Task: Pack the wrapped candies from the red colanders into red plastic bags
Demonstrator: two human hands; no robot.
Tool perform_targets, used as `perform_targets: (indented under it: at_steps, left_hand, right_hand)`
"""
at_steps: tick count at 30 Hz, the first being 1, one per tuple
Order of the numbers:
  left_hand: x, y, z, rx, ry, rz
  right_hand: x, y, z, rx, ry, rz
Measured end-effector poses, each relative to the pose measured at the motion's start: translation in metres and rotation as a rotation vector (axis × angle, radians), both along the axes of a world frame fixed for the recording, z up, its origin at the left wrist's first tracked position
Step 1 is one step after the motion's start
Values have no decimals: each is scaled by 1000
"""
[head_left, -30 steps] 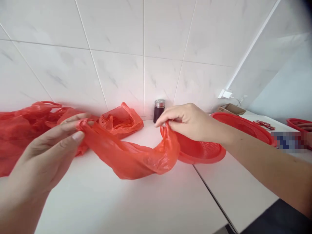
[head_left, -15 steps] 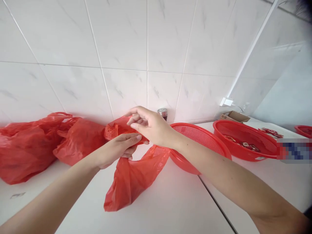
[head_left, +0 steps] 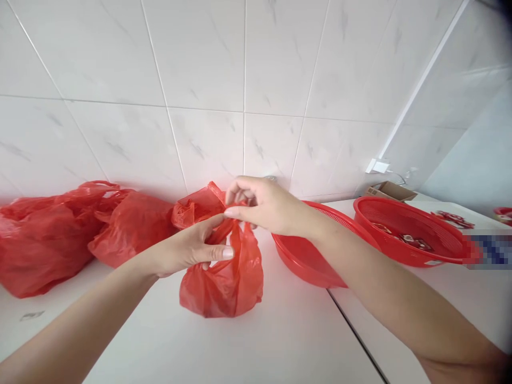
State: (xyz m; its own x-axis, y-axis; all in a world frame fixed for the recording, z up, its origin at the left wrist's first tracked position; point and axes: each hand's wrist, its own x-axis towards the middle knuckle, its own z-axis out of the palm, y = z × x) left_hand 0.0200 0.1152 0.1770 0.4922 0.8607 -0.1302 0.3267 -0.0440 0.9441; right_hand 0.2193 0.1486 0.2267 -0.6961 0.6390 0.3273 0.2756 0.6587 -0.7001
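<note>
A thin red plastic bag (head_left: pixel 224 288) hangs crumpled from both hands, just over the white table. My left hand (head_left: pixel 196 245) has its fingers closed on the bag's upper part, the thumb stretched across the front. Above and to the right, my right hand (head_left: pixel 264 205) pinches the bag's top between thumb and fingers. Its fingertips nearly meet those of the left. Part of the bag's upper edge is hidden behind the hands. Just behind lies another red plastic bag (head_left: pixel 192 210), against the wall.
Filled red bags (head_left: pixel 48 240) stand at the left along the tiled wall. To the right are a red mesh basket (head_left: pixel 300 261) and a second red basket (head_left: pixel 400 256) holding small packets. A cardboard box (head_left: pixel 390 191) sits behind, below a wall socket (head_left: pixel 377 166).
The bag has swung more upright and its lower part is gathered beneath my hands. My right hand has moved slightly right, and the view has shifted a little.
</note>
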Motion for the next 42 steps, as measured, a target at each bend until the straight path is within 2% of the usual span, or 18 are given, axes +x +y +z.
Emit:
perform_targets:
  at_steps: [2,4,7,9,12,15,17,19,21,23,26,27,29,31,33,36,42]
  left_hand:
    - [7,4,1,23,24,-13]
    - [12,6,1,7,27,47]
    - [13,7,-1,-72,-31,117]
    - [11,8,-3,-93,-79,142]
    - [9,9,-7,-84,-121,165]
    - [8,10,-10,-73,-186,198]
    - [6,8,-9,-76,-217,174]
    - [2,5,-5,-64,-169,122]
    - [-1,1,-1,-47,-61,74]
    - [-3,-3,0,-3,41,32]
    - [-4,-5,-7,149,183,-23]
    - [-4,-6,-11,218,244,10]
    - [-4,-8,-19,380,346,158]
    - [-5,-10,-26,552,357,285]
    - [-7,-13,-31,652,292,272]
    - [-9,-19,-36,653,211,180]
    - [-8,-26,-56,693,224,247]
  right_hand:
    - [-19,-2,0,35,59,78]
    - [-30,0,-6,60,128,125]
    - [-28,11,-22,88,199,23]
    - [-18,21,-36,14,154,-42]
    - [-5,28,-54,-121,115,-38]
    - [-1,12,-60,-59,248,-102]
    - [0,-8,-60,-49,285,-83]
    - [0,-25,-61,-82,292,-39]
    - [-1,-30,-67,-104,358,-76]
    - [-5,-24,-79,-139,444,-144]
    - [-19,-5,-103,-255,409,-123]
    - [-24,0,-110,-278,395,-122]
    - [-32,4,-121,-303,407,-146]
    - [-37,2,-127,-357,424,-127]
    - [-38,-2,-129,-471,404,-51]
    - [-34,-8,-129,-602,365,41]
    - [-32,-10,-132,-603,295,126]
